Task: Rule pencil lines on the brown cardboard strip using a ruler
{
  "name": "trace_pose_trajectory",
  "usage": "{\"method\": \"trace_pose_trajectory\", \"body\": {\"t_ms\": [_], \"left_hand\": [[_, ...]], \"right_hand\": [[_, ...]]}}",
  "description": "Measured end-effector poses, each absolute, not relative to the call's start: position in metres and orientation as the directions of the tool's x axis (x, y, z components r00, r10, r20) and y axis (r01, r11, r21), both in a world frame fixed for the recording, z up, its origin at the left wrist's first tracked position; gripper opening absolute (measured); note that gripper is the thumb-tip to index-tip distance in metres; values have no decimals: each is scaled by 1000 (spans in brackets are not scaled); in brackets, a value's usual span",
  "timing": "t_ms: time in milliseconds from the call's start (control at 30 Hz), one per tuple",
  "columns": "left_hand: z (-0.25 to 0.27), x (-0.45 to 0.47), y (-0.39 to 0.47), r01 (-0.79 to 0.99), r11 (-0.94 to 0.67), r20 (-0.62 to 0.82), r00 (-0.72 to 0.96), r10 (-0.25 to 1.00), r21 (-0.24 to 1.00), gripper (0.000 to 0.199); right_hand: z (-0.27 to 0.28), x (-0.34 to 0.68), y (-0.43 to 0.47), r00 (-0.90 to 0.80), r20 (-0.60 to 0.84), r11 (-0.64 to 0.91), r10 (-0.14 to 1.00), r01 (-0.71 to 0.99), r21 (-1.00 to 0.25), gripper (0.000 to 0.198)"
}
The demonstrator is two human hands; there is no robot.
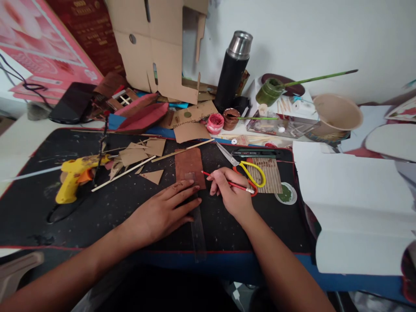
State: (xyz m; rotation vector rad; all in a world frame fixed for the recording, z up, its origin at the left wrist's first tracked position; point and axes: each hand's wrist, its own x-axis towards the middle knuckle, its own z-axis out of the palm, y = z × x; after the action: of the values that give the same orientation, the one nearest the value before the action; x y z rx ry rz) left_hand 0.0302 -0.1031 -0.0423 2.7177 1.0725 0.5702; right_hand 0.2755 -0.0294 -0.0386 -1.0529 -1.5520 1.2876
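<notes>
My left hand (169,206) lies flat with its fingers stretched out, pressing on a clear ruler (199,234). The ruler's upper end rests on a reddish-brown painted piece of cardboard (189,162), and its lower end reaches past the mat's front edge. Closed around a red pencil (238,186) is my right hand (232,190), just right of the brown piece. The pencil's tip points left, close to that piece's right edge. Yellow-and-orange-handled scissors (256,173) lie just beyond my right hand, beside a corrugated cardboard piece (269,175).
A yellow glue gun (73,175) and cardboard scraps (133,156) lie on the left of the black mat (130,242). Behind stand a black flask (230,78) and paint pots (215,123). A cutter knife (256,153), green paint lid (286,193) and white paper (354,208) are rightward.
</notes>
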Motion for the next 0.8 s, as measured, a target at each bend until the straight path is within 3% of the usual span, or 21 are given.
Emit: {"method": "trace_pose_trajectory", "body": {"t_ms": [300,600,667,800], "left_hand": [[-41,32,-106,705,-687,377,596,710,180,33],[-43,28,-108,646,-717,334,637,695,262,37],[-44,29,-107,664,-692,336,607,720,283,43],[-47,31,-102,795,-493,278,413,867,353,70]], "right_hand": [[-38,275,-30,-304,87,124,949,102,-987,43],[-34,275,-31,-296,81,125,952,131,-983,46],[-34,275,-31,-301,79,123,950,130,-984,46],[-36,276,-31,-310,73,116,948,121,-986,46]]}}
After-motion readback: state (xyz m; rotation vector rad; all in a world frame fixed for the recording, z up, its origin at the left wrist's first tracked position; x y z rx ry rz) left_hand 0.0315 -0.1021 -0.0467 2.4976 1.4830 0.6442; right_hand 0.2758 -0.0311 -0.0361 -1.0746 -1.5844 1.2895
